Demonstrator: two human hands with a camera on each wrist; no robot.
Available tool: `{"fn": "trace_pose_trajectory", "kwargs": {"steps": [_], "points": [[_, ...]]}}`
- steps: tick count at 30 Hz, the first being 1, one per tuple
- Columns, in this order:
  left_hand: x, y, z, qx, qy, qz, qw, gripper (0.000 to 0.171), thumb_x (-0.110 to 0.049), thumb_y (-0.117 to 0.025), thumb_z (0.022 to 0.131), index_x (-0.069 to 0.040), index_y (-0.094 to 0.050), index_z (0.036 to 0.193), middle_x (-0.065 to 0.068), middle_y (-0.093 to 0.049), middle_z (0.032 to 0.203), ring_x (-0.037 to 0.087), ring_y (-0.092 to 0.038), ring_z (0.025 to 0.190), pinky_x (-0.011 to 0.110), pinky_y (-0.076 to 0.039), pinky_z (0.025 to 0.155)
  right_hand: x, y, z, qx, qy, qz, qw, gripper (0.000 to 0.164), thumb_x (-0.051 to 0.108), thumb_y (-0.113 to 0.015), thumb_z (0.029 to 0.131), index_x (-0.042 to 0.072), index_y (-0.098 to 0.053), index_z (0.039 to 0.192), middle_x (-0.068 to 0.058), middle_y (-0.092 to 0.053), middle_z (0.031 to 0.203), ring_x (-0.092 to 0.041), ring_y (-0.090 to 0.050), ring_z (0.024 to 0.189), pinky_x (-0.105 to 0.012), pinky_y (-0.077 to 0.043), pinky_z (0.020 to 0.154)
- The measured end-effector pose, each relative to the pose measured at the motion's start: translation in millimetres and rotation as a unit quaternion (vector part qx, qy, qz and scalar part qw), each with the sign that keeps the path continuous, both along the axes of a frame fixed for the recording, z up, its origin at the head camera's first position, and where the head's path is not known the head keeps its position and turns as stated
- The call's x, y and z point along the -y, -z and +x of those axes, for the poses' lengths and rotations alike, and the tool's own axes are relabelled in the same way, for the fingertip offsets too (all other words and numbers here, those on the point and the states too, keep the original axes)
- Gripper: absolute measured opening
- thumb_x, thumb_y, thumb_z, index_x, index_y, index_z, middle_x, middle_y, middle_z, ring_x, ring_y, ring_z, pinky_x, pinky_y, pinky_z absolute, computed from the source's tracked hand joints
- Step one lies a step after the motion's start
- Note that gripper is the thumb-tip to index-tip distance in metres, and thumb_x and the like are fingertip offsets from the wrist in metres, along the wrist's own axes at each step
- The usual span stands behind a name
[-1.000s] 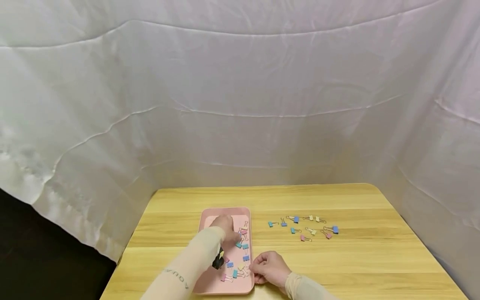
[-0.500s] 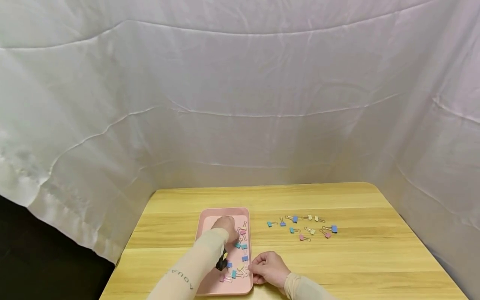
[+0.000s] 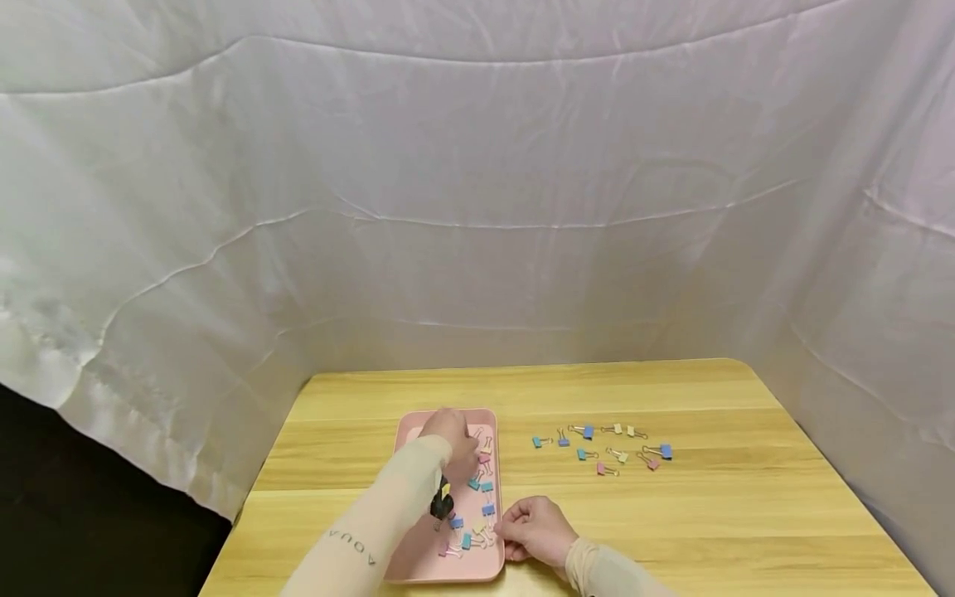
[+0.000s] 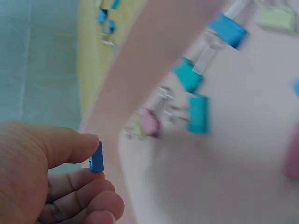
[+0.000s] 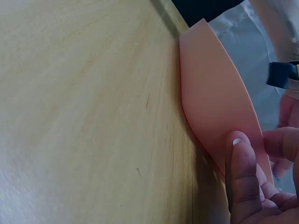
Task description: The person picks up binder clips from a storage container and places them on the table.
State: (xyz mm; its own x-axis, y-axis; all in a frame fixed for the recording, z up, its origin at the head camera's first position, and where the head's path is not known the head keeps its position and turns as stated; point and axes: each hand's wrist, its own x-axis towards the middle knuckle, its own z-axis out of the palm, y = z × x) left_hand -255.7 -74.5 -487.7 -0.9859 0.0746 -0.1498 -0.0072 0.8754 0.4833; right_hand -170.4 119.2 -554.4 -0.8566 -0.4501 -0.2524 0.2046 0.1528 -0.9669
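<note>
My left hand (image 3: 451, 438) is over the far part of the pink tray (image 3: 418, 568). Between its thumb and finger it pinches a small blue binder clip (image 4: 96, 157), which the left wrist view shows near the tray wall. Several binder clips in teal, blue, pink and yellow lie along the tray's right side, among them a teal clip (image 4: 198, 114) and a pink clip (image 4: 150, 123). My right hand (image 3: 539, 531) grips the tray's near right rim, thumb on one side of the wall and fingers on the other, as the right wrist view shows.
On the wooden table (image 3: 716, 522) right of the tray lies a loose group of more binder clips, including a blue clip (image 3: 666, 451) and a pink clip (image 3: 601, 469). A grey-white curtain (image 3: 507, 282) encloses the table at the back and sides.
The left hand has shifted slightly toward the tray's far right side, and a clip's wire handle now shows by its fingers. The right hand has stayed on the rim.
</note>
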Motion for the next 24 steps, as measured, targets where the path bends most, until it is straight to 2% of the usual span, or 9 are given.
{"fn": "trace_pose_trajectory", "kwargs": {"steps": [4, 6, 10, 15, 19, 24], "points": [[-17.2, -12.3, -8.6, -0.022, 0.043, -0.03, 0.9984, 0.046, -0.022, -0.067, 0.09, -0.015, -0.044, 0.051, -0.007, -0.031, 0.043, 0.009, -0.031, 0.04, 0.025, -0.033, 0.043, -0.7, 0.6, -0.6, 0.0, 0.001, -0.003, 1.0, 0.014, 0.007, -0.071, 0.083, -0.004, -0.063, 0.084, -0.004, -0.063, 0.061, -0.009, -0.06, 0.051, -0.023, -0.051, 0.048], [-28.5, -17.2, -11.9, -0.023, 0.065, -0.051, 0.9963, 0.048, -0.024, -0.066, 0.091, -0.015, -0.043, 0.049, -0.008, -0.03, 0.042, 0.009, -0.03, 0.039, 0.025, -0.034, 0.044, -0.7, 1.1, -0.8, 0.002, 0.0, -0.005, 1.0, 0.013, 0.007, -0.071, 0.082, -0.004, -0.062, 0.083, -0.004, -0.064, 0.061, -0.009, -0.06, 0.051, -0.023, -0.051, 0.048], [-53.6, -24.2, -17.4, -0.011, 0.104, -0.092, 0.9903, 0.045, -0.027, -0.066, 0.09, -0.014, -0.05, 0.05, -0.007, -0.038, 0.042, 0.01, -0.034, 0.04, 0.025, -0.039, 0.047, 0.1, 1.1, -0.4, 0.005, -0.003, -0.01, 1.0, 0.014, 0.008, -0.071, 0.082, -0.003, -0.063, 0.083, -0.004, -0.064, 0.061, -0.009, -0.06, 0.051, -0.023, -0.051, 0.048], [-86.9, -25.7, -25.7, -0.013, 0.149, -0.162, 0.9754, 0.036, -0.03, -0.069, 0.088, -0.013, -0.055, 0.06, -0.005, -0.053, 0.057, 0.01, -0.047, 0.056, 0.025, -0.044, 0.058, 0.0, -0.1, 1.5, 0.002, -0.005, -0.012, 1.0, 0.017, 0.011, -0.072, 0.081, -0.004, -0.064, 0.084, -0.005, -0.064, 0.061, -0.009, -0.06, 0.052, -0.023, -0.051, 0.048], [-110.7, -23.3, -29.3, -0.001, 0.171, -0.192, 0.9663, 0.022, -0.032, -0.07, 0.087, -0.014, -0.062, 0.077, -0.005, -0.058, 0.074, 0.01, -0.052, 0.065, 0.025, -0.045, 0.06, -0.5, 0.8, 2.9, -0.004, -0.004, -0.013, 1.0, 0.021, 0.014, -0.071, 0.083, -0.005, -0.065, 0.088, -0.007, -0.066, 0.063, -0.01, -0.062, 0.053, -0.024, -0.051, 0.049], [-132.5, -21.6, -29.7, 0.012, 0.18, -0.213, 0.9602, 0.017, -0.03, -0.071, 0.087, -0.015, -0.063, 0.083, -0.005, -0.057, 0.076, 0.011, -0.051, 0.066, 0.024, -0.044, 0.059, 2.3, 3.0, 5.2, -0.01, 0.003, -0.014, 1.0, 0.021, 0.015, -0.07, 0.084, -0.005, -0.064, 0.09, -0.005, -0.064, 0.061, -0.01, -0.061, 0.052, -0.024, -0.051, 0.049]]}}
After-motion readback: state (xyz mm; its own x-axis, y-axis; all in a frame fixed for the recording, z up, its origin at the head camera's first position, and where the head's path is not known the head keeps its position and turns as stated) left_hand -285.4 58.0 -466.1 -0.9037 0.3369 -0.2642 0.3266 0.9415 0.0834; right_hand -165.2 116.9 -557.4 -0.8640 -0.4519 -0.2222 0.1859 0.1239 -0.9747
